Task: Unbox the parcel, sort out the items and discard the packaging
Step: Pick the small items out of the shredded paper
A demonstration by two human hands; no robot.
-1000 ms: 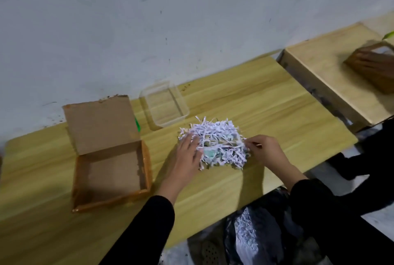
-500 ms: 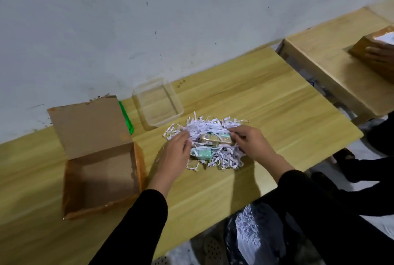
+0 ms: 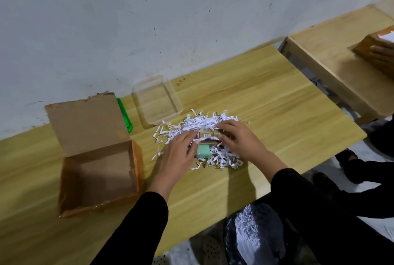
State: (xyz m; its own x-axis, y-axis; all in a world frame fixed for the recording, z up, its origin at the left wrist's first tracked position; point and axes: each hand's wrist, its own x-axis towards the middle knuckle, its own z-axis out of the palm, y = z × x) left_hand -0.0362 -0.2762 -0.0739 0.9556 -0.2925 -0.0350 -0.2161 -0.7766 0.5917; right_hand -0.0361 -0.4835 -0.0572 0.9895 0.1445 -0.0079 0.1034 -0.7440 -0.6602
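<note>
A heap of white shredded paper (image 3: 191, 125) lies on the wooden table (image 3: 266, 115) in the middle. Inside it show a small gold-brown carton with a barcode (image 3: 207, 133) and a mint-green block (image 3: 203, 151). My left hand (image 3: 181, 152) rests flat on the heap's left side, fingers spread. Over the right side, my right hand (image 3: 238, 139) touches the carton with its fingertips; no grip is visible. The opened cardboard box (image 3: 98, 169) stands to the left with its lid up and nothing seen inside.
A clear plastic tray (image 3: 156, 98) sits behind the heap near the wall. A green object (image 3: 124, 115) pokes out behind the box lid. Below the table's front edge is a dark bag with shredded paper (image 3: 249, 237). Another person's hand holds a parcel (image 3: 377, 51) on the right-hand table.
Both hands have moved inward over the heap and parted the shreds, uncovering the carton and the green block. The view has shifted slightly.
</note>
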